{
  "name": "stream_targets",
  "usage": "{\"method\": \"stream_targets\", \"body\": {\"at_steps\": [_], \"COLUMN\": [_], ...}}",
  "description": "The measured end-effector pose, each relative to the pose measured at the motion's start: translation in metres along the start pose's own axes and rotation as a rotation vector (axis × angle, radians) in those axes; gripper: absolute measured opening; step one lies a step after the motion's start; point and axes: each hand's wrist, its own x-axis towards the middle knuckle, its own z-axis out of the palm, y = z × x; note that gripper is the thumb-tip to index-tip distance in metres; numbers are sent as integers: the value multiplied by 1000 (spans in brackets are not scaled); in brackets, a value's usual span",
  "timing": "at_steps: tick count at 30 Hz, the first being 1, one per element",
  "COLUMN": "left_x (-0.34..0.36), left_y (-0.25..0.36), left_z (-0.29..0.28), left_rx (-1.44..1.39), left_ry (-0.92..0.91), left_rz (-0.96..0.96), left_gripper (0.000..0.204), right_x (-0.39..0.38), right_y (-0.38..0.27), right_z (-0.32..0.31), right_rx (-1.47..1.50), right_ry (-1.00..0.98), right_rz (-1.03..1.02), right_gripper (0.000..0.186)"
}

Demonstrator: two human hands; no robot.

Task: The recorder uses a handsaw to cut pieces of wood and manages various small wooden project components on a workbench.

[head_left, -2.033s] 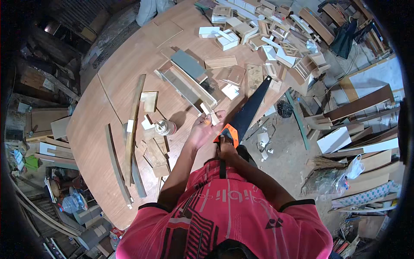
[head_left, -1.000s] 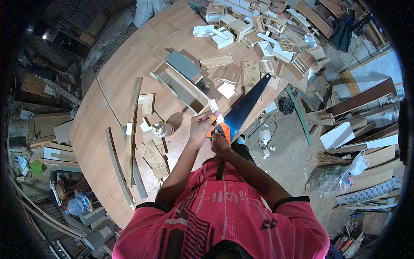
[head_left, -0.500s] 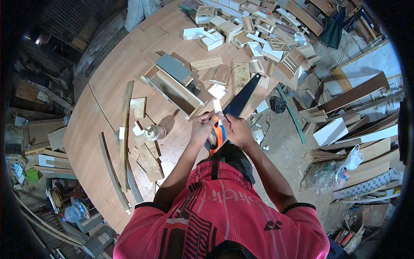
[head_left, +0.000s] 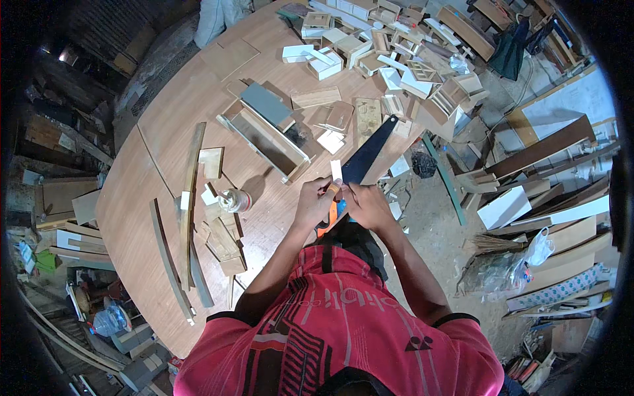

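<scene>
My left hand is closed, pinching a small white strip that sticks up past the fingertips. A bit of orange-brown material shows at its fingers, too small to make out. Close beside it, my right hand is closed with its fingertips against the strip's lower end; whether it grips anything else is hidden. Under both hands a handsaw lies along the table edge, its dark blade pointing away and its orange and blue handle partly covered. Small white pieces rest just beyond the strip.
On the wooden table, an open wooden box lies ahead, with a glue bottle and long wood strips to the left. Small wooden boxes crowd the far end. Boards lean at the right.
The white strip now stands more upright between my fingers. Both hands have shifted slightly, and the orange-brown bit shows less. The handsaw and the table items stay put.
</scene>
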Motion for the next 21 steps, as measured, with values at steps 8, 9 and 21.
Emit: {"method": "stream_targets", "body": {"at_steps": [8, 9, 21], "left_x": [4, 3, -7], "left_y": [-13, -13, -13], "left_z": [3, 3, -24], "left_rx": [-580, -746, -540], "left_ry": [82, 44, -108], "left_rz": [-75, -89, 46], "left_gripper": [17, 19, 48], "right_x": [-4, -5, 4], "right_y": [1, -1, -37], "right_z": [-2, -2, -18], "right_rx": [807, 799, 1081], "right_ry": [-145, -143, 215], "right_rz": [391, 340, 179], "right_gripper": [19, 19, 26]}}
